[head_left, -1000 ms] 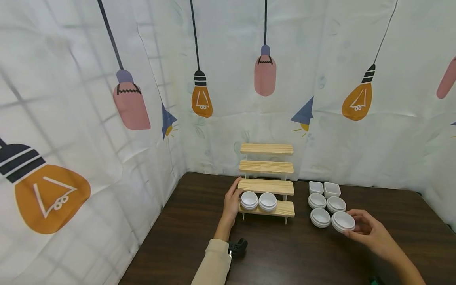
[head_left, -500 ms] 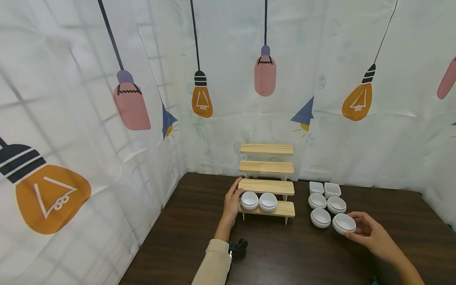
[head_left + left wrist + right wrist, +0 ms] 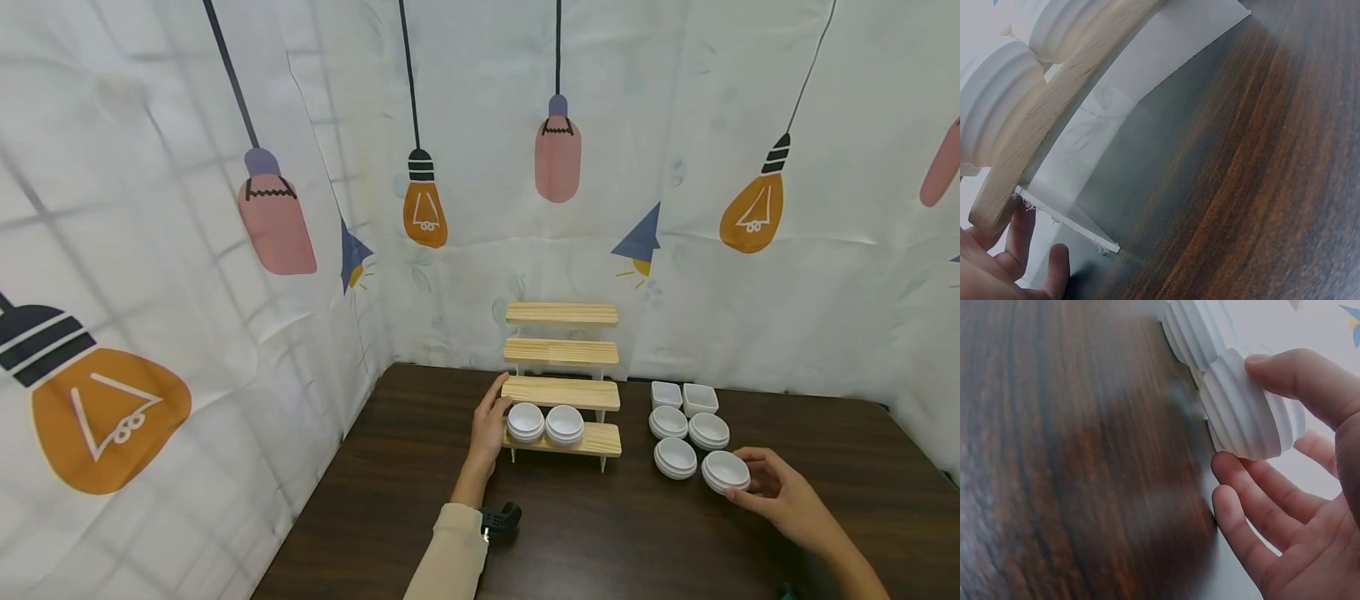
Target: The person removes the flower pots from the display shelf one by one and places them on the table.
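Note:
My right hand [image 3: 776, 492] pinches a round white ribbed bowl [image 3: 726, 472] between thumb and fingers, at the near right of a group of bowls. In the right wrist view the thumb lies on the side of the bowl [image 3: 1241, 406] and fingertips meet it lower down. At the left end of a four-step wooden display shelf [image 3: 561, 392], my left hand [image 3: 487, 425] grips the lower steps. The left wrist view has its fingers [image 3: 1019, 240] under the end of a board [image 3: 1041, 125]. Two white bowls [image 3: 525, 422] [image 3: 564, 425] stand side by side on the bottom step.
Left of the held bowl is another round bowl [image 3: 675, 458]; two more round bowls [image 3: 667, 422] [image 3: 708, 431] stand behind. Two square white dishes [image 3: 666, 394] [image 3: 700, 399] sit at the back. Patterned curtain [image 3: 480, 275] hangs behind the dark wooden table [image 3: 600, 533].
My right hand has shifted the held bowl slightly toward me and to the right, widening its gap from the bowls behind. The left hand and shelf have stayed put.

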Tool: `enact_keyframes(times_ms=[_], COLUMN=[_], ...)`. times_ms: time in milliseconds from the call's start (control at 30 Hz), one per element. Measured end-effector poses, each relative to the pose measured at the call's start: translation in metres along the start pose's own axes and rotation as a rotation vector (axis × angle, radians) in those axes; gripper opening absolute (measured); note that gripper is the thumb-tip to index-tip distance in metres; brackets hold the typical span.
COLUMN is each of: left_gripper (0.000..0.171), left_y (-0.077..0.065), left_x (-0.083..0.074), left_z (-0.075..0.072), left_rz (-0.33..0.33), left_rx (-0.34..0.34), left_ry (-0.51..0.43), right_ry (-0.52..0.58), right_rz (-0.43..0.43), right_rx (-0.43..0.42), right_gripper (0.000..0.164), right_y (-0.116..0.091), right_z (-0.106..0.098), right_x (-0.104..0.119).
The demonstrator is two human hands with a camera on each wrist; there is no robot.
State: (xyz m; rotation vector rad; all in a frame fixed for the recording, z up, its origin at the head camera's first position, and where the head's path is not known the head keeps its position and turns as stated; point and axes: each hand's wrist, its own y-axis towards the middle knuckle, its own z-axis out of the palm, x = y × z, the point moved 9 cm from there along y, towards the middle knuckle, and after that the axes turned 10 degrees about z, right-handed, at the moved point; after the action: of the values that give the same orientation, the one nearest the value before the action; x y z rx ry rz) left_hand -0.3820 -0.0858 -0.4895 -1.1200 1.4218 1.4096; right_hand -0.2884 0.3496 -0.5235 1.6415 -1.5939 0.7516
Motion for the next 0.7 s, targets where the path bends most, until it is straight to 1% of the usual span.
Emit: enact_keyframes(times_ms=[167,367,433,700], left_gripper=[0.048,0.048,0.048,0.048], left_y=[0.0002,0.0002,0.0000,0.0001], left_x=[0.0012,0.0010,-0.0002,-0.0049], left_z=[0.0001,-0.0004,-0.0009,-0.0022], left_rz=[0.000,-0.002,0.000,0.014], left_rx=[-0.013,-0.006,0.001,0.016], left_ry=[0.001,0.002,0.003,0.012], right_ry=[-0.027,-0.027,-0.027,-0.018], right_rz=[0.007,-0.013,-0.003,0.015], right_rx=[-0.014,-0.061,-0.072,-0.055], right_gripper=[0.051,0.036,0.033,0.041], right_y=[-0.0002,0.0002,0.0004,0.0017], right_z=[0.0010,-0.0024,-0.0033,-0.0007], right_x=[-0.0015,-0.0008,-0.0020,-0.0025])
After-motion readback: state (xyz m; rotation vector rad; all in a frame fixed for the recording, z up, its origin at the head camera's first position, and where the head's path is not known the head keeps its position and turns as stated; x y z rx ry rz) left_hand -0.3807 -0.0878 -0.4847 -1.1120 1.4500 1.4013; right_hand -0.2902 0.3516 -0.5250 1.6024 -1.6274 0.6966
